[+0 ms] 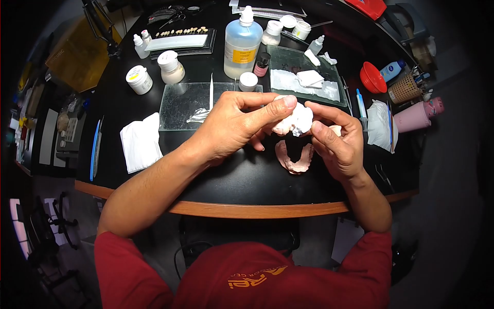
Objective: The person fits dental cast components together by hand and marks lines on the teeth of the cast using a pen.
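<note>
A pale plaster dental cast [294,121] with a patch of shiny foil on its lower side is held up in front of me. My left hand [234,121] grips it from the left, thumb over the top. Closed around its right side is my right hand [337,144], with thumb and fingertips at the edge; a whitish bit shows between those fingers, perhaps part of the same cast. Below, a pinkish horseshoe-shaped dental cast [294,164] lies on the black table [231,180], apart from both hands.
Behind my left hand lies a glass slab [175,105] with crumpled foil and a pointed white stick. A large bottle [243,44] and several jars stand further back. Folded tissue [140,144] lies left; a second glass slab [285,59], red bowl [373,77] and pink cup [414,117] are right.
</note>
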Available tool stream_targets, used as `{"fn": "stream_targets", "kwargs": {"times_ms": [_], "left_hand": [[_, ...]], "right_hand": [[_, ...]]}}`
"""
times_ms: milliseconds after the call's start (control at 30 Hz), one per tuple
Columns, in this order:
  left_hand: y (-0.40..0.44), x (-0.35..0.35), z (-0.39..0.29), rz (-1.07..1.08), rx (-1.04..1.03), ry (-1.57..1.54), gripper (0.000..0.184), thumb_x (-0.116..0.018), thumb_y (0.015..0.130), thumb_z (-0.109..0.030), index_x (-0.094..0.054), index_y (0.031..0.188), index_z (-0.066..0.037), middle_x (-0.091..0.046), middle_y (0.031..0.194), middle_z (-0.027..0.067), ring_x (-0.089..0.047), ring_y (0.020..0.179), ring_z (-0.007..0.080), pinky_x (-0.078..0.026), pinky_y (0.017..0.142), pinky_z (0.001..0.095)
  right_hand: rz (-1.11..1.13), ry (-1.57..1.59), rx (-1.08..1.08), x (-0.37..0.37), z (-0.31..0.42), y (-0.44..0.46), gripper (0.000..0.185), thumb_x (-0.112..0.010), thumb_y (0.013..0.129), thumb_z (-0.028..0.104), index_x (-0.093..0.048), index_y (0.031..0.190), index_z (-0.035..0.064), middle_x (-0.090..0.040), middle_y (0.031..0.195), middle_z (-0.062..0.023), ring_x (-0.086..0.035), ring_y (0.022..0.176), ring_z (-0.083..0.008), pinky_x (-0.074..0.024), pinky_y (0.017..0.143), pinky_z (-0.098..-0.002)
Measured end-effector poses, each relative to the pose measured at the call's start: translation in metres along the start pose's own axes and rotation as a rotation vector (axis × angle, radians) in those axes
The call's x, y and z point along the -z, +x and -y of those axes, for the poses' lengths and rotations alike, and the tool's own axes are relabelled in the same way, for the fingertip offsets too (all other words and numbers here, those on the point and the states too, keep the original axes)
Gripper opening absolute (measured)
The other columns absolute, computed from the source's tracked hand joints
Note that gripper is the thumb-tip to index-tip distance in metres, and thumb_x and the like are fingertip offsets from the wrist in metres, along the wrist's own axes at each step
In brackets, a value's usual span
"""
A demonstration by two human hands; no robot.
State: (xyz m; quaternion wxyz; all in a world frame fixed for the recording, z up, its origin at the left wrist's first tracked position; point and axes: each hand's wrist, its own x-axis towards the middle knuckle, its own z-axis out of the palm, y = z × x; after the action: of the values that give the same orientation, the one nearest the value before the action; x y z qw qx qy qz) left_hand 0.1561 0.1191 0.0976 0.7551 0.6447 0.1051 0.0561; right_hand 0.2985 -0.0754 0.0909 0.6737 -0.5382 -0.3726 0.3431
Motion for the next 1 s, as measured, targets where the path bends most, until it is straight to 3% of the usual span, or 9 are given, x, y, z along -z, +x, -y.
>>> {"fn": "stream_targets", "kwargs": {"times_ms": [367,667,1000], "left_hand": [[0.0001,0.0007,0.0003,-0.009,0.008,0.026,0.055,-0.063,0.1,-0.052,-0.073,0.121,-0.002,-0.063,0.08,0.0008,-0.058,0.064,0.0054,-0.05,0.052,0.0196],[0.0018,0.0021,0.0072,-0.027,-0.072,0.061,0.049,-0.071,0.097,-0.041,-0.071,0.127,-0.002,-0.07,0.089,0.002,-0.06,0.071,0.0042,-0.049,0.055,0.0197],[-0.0017,0.0003,0.0006,0.025,-0.107,0.002,0.047,-0.069,0.098,-0.037,-0.069,0.129,-0.001,-0.07,0.091,0.0024,-0.061,0.072,0.005,-0.05,0.056,0.0201]], "right_hand": [[-0.007,-0.051,-0.004,-0.0002,0.0015,-0.0002,0.034,-0.07,0.096,0.005,-0.066,0.129,-0.0027,-0.075,0.103,-0.012,-0.062,0.07,-0.0043,-0.0437,0.051,-0.0173],[0.047,0.11,-0.02,0.0057,-0.0022,0.001,0.035,-0.069,0.095,0.0,-0.066,0.13,-0.0033,-0.074,0.104,-0.0117,-0.056,0.065,-0.0034,-0.0426,0.05,-0.0189],[0.047,0.146,-0.049,0.0028,-0.0007,0.0015,0.034,-0.068,0.093,-0.002,-0.067,0.127,-0.0034,-0.074,0.106,-0.0139,-0.057,0.064,-0.0033,-0.0399,0.049,-0.0182]]}}
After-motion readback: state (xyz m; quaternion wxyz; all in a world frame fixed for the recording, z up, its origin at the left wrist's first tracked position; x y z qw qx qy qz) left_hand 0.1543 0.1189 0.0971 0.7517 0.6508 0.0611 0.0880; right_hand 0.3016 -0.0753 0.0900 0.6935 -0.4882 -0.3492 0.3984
